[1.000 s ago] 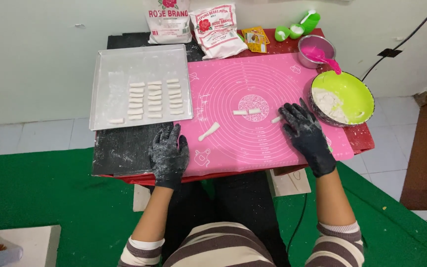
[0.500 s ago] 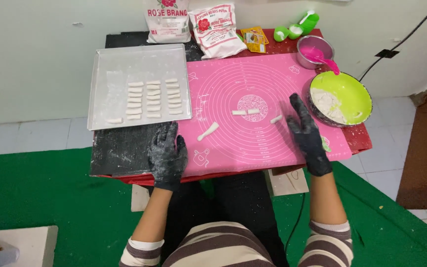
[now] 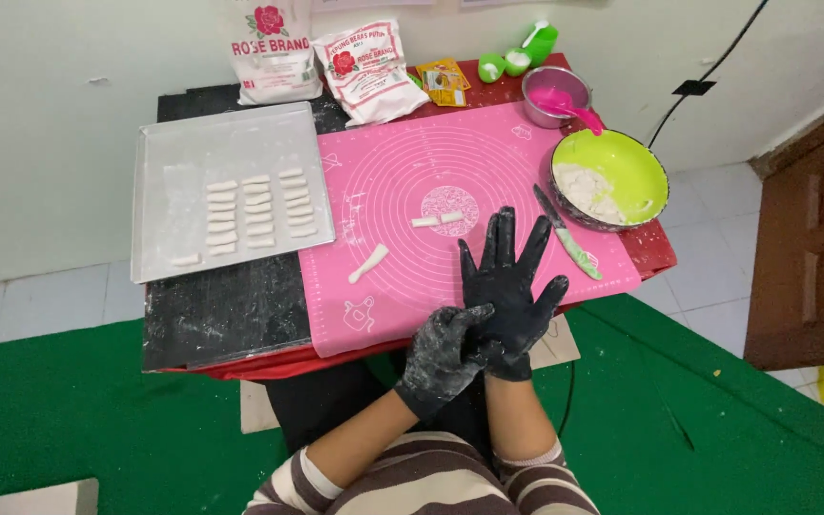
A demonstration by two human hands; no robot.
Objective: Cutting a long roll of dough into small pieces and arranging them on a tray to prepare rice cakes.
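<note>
Your right hand (image 3: 510, 286) is lying flat w/ fingers spread wide, black glove on, over the near edge of the pink mat (image 3: 402, 172). Your left hand (image 3: 442, 353), also in a black glove dusted w/ flour, is closing its grip on the right glove at the heel of the palm, fingers pinching the glove material near the wrist. Neither hand is holding any dough.

A loose dough roll (image 3: 368, 263) is lying tilted on the mat, left of your hands and apart from them. Two short dough pieces (image 3: 437, 219) are sitting end to end at the mat's centre circle, just beyond your right fingertips. A knife (image 3: 566, 235) w/ a pale green handle is lying on the mat just right of the right hand. The green bowl (image 3: 633, 158) w/ dough in it is standing at the right end of the surface. The metal tray (image 3: 174, 153) w/ rows of cut pieces is sitting to the left of the mat.
</note>
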